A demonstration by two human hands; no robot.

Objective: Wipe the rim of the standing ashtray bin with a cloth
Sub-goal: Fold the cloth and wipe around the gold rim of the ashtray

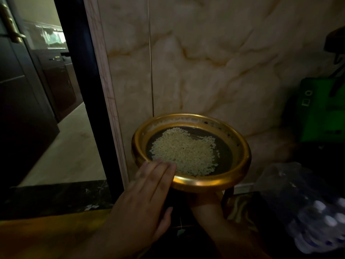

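The standing ashtray bin has a round gold rim [214,184] around a dark dish filled with small white pebbles [184,152]. It stands against a marble wall. My left hand [141,195] lies flat, fingers straight and together, with the fingertips over the near-left part of the rim and touching the pebbles' edge. It holds nothing. My right hand [205,200] reaches up under the dish from below, and its fingers are hidden beneath the bowl. No cloth is visible.
A cream marble wall [205,62] rises right behind the bin. A dark door frame [87,90] and an open doorway [61,146] lie to the left. A green box [323,109] and a plastic-wrapped pack of bottles [308,212] crowd the right side.
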